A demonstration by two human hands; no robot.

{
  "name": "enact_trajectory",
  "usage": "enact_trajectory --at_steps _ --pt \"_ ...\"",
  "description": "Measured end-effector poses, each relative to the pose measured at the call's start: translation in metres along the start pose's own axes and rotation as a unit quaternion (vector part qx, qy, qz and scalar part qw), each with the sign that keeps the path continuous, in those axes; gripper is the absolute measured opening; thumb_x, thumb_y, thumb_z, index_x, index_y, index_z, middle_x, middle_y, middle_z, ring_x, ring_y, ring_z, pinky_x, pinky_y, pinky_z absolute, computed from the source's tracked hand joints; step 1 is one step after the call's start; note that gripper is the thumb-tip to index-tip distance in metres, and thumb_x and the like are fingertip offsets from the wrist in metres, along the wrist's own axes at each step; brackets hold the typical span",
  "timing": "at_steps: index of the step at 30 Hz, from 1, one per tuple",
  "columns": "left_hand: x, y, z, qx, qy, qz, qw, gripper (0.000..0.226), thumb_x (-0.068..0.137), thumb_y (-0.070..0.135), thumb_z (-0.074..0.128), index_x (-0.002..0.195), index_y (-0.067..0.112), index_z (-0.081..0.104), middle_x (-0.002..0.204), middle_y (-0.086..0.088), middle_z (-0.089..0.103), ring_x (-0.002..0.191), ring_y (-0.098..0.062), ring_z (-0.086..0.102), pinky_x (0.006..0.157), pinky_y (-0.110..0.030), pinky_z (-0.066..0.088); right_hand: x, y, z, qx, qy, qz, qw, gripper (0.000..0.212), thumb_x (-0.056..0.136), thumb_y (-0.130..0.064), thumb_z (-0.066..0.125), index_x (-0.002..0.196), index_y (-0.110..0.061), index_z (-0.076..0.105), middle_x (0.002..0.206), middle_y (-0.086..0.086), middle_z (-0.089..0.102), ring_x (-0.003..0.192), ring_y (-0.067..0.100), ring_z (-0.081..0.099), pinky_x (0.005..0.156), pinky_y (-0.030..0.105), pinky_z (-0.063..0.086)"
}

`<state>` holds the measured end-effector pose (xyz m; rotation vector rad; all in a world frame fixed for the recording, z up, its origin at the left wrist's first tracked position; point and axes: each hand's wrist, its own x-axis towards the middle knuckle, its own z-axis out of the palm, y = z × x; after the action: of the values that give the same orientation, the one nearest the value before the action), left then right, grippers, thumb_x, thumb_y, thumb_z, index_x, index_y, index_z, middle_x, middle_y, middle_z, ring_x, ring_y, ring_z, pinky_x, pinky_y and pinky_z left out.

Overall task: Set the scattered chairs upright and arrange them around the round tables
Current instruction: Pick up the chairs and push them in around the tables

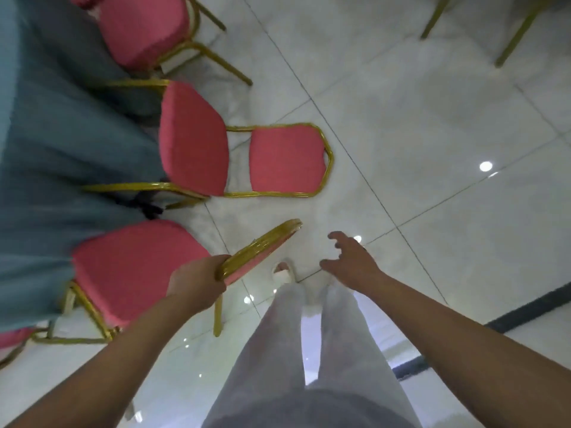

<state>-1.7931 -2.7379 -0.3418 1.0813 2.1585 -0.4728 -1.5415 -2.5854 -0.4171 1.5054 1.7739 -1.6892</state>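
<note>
An upright pink chair with a gold frame (133, 267) stands close below me, its seat tucked against the blue tablecloth (46, 156). My left hand (197, 281) grips the top rail of its backrest. Just beyond it, a second pink chair (191, 140) lies tipped on its back on the floor, backrest (287, 160) flat on the tiles and legs pointing under the table. My right hand (349, 261) hovers empty, fingers spread, to the right of the held backrest. A third pink chair (142, 26) stands upright at the table further off.
The cloth-covered round table fills the left side. Glossy white floor tiles (432, 134) spread to the right. Gold legs of another chair (513, 35) show at the top right. A dark strip (525, 310) runs across the floor at the right. My legs and feet are below.
</note>
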Motion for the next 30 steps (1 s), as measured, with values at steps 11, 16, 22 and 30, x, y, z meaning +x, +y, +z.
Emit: enact_trajectory --at_steps 11,16,22,30 --pt "-0.261 -0.158 0.051 -0.335 0.155 -0.139 0.919 0.062 0.079 0.004 0.071 0.104 0.06 0.057 0.076 0.011 0.07 0.067 -0.008 0.063 0.062 -0.03 0.053 -0.062 -0.172 0.118 -0.371 -0.049 -0.418 0.828 0.043 0.085 -0.039 0.064 0.126 -0.037 0.049 0.134 -0.011 0.048 0.136 0.018 0.032 0.109 0.046 0.022" --pt "-0.332 -0.223 0.137 -0.403 0.199 -0.229 0.863 0.069 0.077 -0.01 0.062 0.104 0.053 0.064 0.088 0.017 0.072 0.078 -0.002 0.065 0.064 -0.015 0.048 -0.129 -0.186 0.214 -0.419 -0.099 -0.463 0.775 0.024 0.09 -0.036 0.056 0.114 -0.034 0.056 0.112 -0.01 0.057 0.115 0.019 0.047 0.101 0.038 0.031" --pt "-0.388 -0.267 0.223 -0.376 0.229 -0.326 0.837 0.052 0.082 0.003 0.059 0.108 0.047 0.067 0.096 0.021 0.067 0.089 -0.01 0.064 0.073 -0.023 0.05 -0.193 -0.173 0.329 -0.428 -0.178 -0.518 0.719 0.022 0.093 -0.032 0.057 0.113 -0.037 0.066 0.103 -0.013 0.067 0.101 0.013 0.057 0.093 0.034 0.039" --pt "-0.431 -0.287 0.242 -0.498 0.207 -0.281 0.794 0.044 0.073 0.05 0.081 0.111 0.055 0.058 0.101 0.026 0.063 0.088 0.007 0.058 0.071 -0.015 0.039 -0.23 -0.15 0.391 -0.394 -0.289 -0.381 0.785 0.034 0.088 -0.034 0.066 0.121 -0.04 0.061 0.111 -0.02 0.059 0.104 0.009 0.056 0.091 0.026 0.045"
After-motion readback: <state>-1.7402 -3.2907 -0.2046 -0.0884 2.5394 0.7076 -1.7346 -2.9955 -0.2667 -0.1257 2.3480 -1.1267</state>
